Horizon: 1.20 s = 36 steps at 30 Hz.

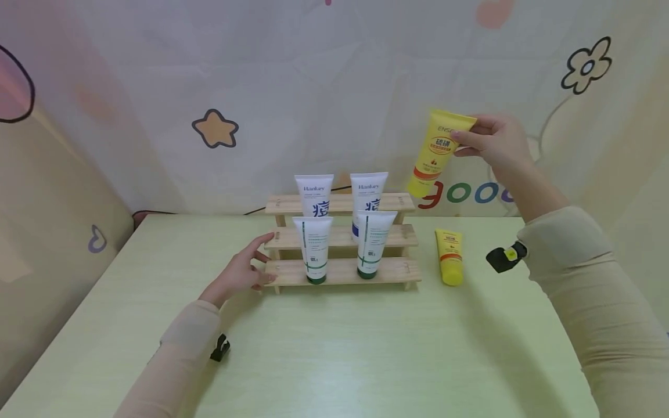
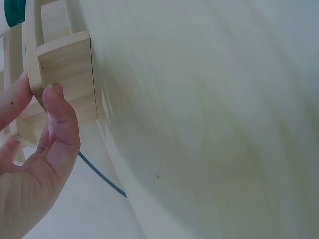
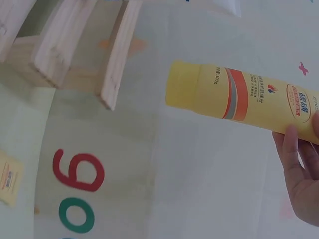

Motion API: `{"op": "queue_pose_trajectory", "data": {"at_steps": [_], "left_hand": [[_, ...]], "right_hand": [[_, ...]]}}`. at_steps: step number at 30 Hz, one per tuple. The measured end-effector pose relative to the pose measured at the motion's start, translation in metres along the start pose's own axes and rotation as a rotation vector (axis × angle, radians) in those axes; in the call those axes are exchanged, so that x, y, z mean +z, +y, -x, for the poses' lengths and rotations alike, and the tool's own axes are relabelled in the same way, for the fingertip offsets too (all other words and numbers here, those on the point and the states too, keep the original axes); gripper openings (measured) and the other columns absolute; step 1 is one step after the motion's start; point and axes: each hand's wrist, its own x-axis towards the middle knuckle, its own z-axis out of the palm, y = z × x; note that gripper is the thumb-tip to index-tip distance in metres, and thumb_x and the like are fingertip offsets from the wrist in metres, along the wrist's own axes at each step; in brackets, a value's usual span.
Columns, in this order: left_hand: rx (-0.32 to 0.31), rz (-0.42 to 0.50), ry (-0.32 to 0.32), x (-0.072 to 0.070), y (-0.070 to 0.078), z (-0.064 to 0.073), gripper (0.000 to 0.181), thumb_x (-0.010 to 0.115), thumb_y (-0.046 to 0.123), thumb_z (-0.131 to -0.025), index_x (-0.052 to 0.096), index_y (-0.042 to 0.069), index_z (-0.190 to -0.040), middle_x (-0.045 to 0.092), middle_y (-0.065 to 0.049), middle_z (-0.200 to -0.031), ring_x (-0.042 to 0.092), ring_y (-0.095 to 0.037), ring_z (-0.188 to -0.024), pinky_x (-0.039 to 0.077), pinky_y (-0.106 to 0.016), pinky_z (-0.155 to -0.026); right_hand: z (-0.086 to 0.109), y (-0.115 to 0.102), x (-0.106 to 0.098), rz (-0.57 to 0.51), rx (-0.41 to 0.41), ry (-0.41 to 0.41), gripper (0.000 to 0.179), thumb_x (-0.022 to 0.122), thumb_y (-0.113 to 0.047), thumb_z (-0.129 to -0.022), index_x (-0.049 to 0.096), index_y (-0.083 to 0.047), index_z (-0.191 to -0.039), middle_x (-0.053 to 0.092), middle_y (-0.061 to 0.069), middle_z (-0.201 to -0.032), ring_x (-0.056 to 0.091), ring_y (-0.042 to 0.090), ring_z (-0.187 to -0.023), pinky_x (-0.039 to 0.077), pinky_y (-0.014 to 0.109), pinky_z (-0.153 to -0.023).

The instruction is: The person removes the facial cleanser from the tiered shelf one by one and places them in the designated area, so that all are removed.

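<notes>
Pinching the tube (image 1: pixel 438 154) near its flat top end, the right fingers (image 1: pixel 467 139) hold it aloft, with its cap hanging down and to their left. The left fingers (image 1: pixel 263 239) grip the left end of the rack (image 1: pixel 342 271). Judging by this, the step in hand is bringing the tube to the rack: best to keep the pinch high, turn the tube upright, lower it cap first and let go only once it stands steady, while the left fingers brace the wood. The tube looks bright yellow and smooth, with an oval logo, an orange-red band and a plain yellow cap; its printed face shows beside the right thumb. Below and left of the right fingers, four white tubes (image 1: pixel 316 247) stand on the rack, the front pair green-capped. Below them too, a second yellow tube (image 1: pixel 450 255) lies on the counter (image 1: pixel 334 348), just beside the rack.
</notes>
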Motion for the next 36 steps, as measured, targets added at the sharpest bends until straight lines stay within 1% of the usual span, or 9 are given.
{"op": "queue_pose_trajectory", "data": {"at_steps": [3, 8, 10, 13, 18, 23, 29, 33, 36], "left_hand": [[-0.004, -0.006, 0.002, 0.0, -0.001, 0.001, 0.088, 0.069, -0.001, -0.078, 0.019, 0.026, -0.145, 0.043, -0.023, -0.118, 0.051, -0.022, -0.056, 0.053, -0.039, -0.06], [-0.007, -0.019, 0.004, 0.0, -0.004, -0.001, 0.087, 0.069, 0.0, -0.078, 0.02, 0.028, -0.145, 0.043, -0.022, -0.116, 0.05, -0.02, -0.055, 0.052, -0.036, -0.059], [-0.007, -0.019, 0.004, -0.001, -0.005, -0.002, 0.087, 0.069, 0.0, -0.078, 0.02, 0.028, -0.145, 0.043, -0.021, -0.116, 0.049, -0.019, -0.055, 0.052, -0.035, -0.059], [-0.011, -0.015, 0.006, 0.0, -0.006, -0.003, 0.087, 0.069, 0.001, -0.078, 0.021, 0.029, -0.145, 0.043, -0.02, -0.115, 0.049, -0.019, -0.055, 0.052, -0.035, -0.059], [-0.01, -0.006, 0.007, 0.001, -0.006, -0.003, 0.087, 0.069, 0.001, -0.078, 0.021, 0.031, -0.144, 0.043, -0.021, -0.116, 0.048, -0.02, -0.054, 0.052, -0.036, -0.059], [-0.014, -0.008, 0.01, 0.001, -0.004, -0.002, 0.088, 0.069, 0.0, -0.078, 0.021, 0.03, -0.144, 0.043, -0.021, -0.116, 0.048, -0.021, -0.054, 0.052, -0.036, -0.059], [-0.017, -0.007, 0.013, -0.001, -0.002, -0.001, 0.087, 0.069, 0.0, -0.078, 0.02, 0.029, -0.145, 0.043, -0.022, -0.118, 0.052, -0.022, -0.057, 0.052, -0.036, -0.059], [-0.021, -0.006, 0.009, -0.002, -0.002, -0.001, 0.087, 0.069, 0.0, -0.079, 0.02, 0.03, -0.145, 0.043, -0.022, -0.118, 0.052, -0.022, -0.057, 0.053, -0.036, -0.059], [-0.031, 0.003, 0.003, -0.001, -0.003, -0.002, 0.087, 0.069, 0.0, -0.079, 0.021, 0.03, -0.145, 0.042, -0.021, -0.118, 0.051, -0.022, -0.057, 0.053, -0.036, -0.059]], "right_hand": [[0.007, 0.008, -0.01, 0.095, -0.017, 0.01, 0.043, 0.072, -0.021, -0.077, 0.06, -0.002, -0.114, 0.065, -0.008, -0.09, 0.062, 0.008, -0.08, 0.051, 0.018, -0.064], [0.018, 0.025, -0.028, 0.171, -0.058, 0.011, 0.025, 0.068, -0.02, -0.082, 0.066, -0.01, -0.104, 0.064, -0.012, -0.088, 0.062, 0.005, -0.078, 0.051, 0.017, -0.065], [0.023, 0.031, -0.035, 0.198, -0.048, 0.01, 0.021, 0.067, -0.021, -0.082, 0.066, -0.013, -0.101, 0.064, -0.014, -0.087, 0.062, 0.004, -0.077, 0.05, 0.015, -0.065], [0.03, 0.042, -0.044, 0.28, -0.061, 0.015, 0.014, 0.064, -0.024, -0.085, 0.064, -0.019, -0.098, 0.063, -0.018, -0.085, 0.062, 0.002, -0.074, 0.049, 0.014, -0.066], [0.04, 0.065, -0.061, 0.307, -0.063, -0.007, 0.008, 0.061, -0.021, -0.088, 0.063, -0.025, -0.093, 0.063, -0.019, -0.084, 0.061, 0.001, -0.074, 0.05, 0.016, -0.066], [0.046, 0.089, -0.077, 0.346, -0.005, -0.042, 0.013, 0.057, -0.024, -0.09, 0.059, -0.018, -0.102, 0.06, -0.021, -0.088, 0.059, -0.001, -0.079, 0.05, 0.016, -0.069], [0.045, 0.122, -0.096, 0.346, 0.135, -0.105, 0.033, 0.053, -0.032, -0.091, 0.051, -0.009, -0.115, 0.056, -0.022, -0.09, 0.055, -0.002, -0.084, 0.05, 0.019, -0.072], [0.041, 0.141, -0.105, 0.349, 0.224, -0.161, 0.049, 0.048, -0.032, -0.094, 0.039, 0.003, -0.127, 0.054, -0.018, -0.091, 0.055, -0.001, -0.083, 0.05, 0.02, -0.073], [0.038, 0.153, -0.111, 0.38, 0.276, -0.203, 0.055, 0.043, -0.031, -0.096, 0.03, 0.01, -0.131, 0.052, -0.012, -0.094, 0.054, 0.002, -0.083, 0.05, 0.025, -0.077]]}}
